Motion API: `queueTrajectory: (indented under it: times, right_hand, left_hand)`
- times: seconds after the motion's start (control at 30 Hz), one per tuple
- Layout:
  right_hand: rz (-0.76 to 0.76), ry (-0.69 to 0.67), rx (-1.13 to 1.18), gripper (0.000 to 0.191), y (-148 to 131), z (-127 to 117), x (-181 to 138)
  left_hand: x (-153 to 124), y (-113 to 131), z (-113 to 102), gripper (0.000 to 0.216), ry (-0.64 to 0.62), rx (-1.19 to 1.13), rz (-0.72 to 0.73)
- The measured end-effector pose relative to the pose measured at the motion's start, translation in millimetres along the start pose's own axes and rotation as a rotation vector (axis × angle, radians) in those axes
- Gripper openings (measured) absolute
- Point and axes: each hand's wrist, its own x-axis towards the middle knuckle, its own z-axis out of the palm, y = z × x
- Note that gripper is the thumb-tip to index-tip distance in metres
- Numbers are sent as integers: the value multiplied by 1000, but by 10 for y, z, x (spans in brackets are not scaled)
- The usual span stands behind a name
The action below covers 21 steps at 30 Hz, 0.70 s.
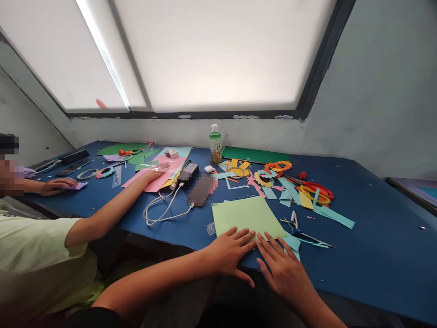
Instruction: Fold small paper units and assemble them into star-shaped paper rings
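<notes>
A sheet of light green paper (244, 214) lies flat near the front edge of the blue table. My left hand (234, 248) rests on its near edge with the fingers spread and the thumb pointing back toward me. Beside it, my right hand (282, 264) lies with its fingertips on the same edge, fingers stretched out. The two sets of fingertips nearly meet. To the right of the sheet are a drawing compass (296, 223) and light blue paper scraps (292, 242). A small clear ruler (210, 228) pokes out at its left.
Red and yellow scissors (317, 191), paper rings (278, 167) and strips lie beyond the sheet. A green-labelled bottle (215, 145) stands at the back. At left, a co-worker's arm (112, 209) reaches onto pink paper (164, 168). A white cable (164, 218) loops near a power bank (188, 173).
</notes>
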Motion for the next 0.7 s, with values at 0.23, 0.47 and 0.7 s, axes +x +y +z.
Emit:
queueTrajectory:
  times: [0.23, 0.47, 0.7]
  right_hand:
    - [53, -295, 50, 40, 139, 154, -104]
    - [270, -328, 47, 48, 355, 156, -245]
    - [245, -228, 53, 48, 393, 210, -339]
  left_hand:
    - [-347, -48, -18, 84, 11, 8, -50]
    - [-803, -103, -35, 76, 76, 88, -200]
    - [-903, -415, -644, 40, 184, 14, -423]
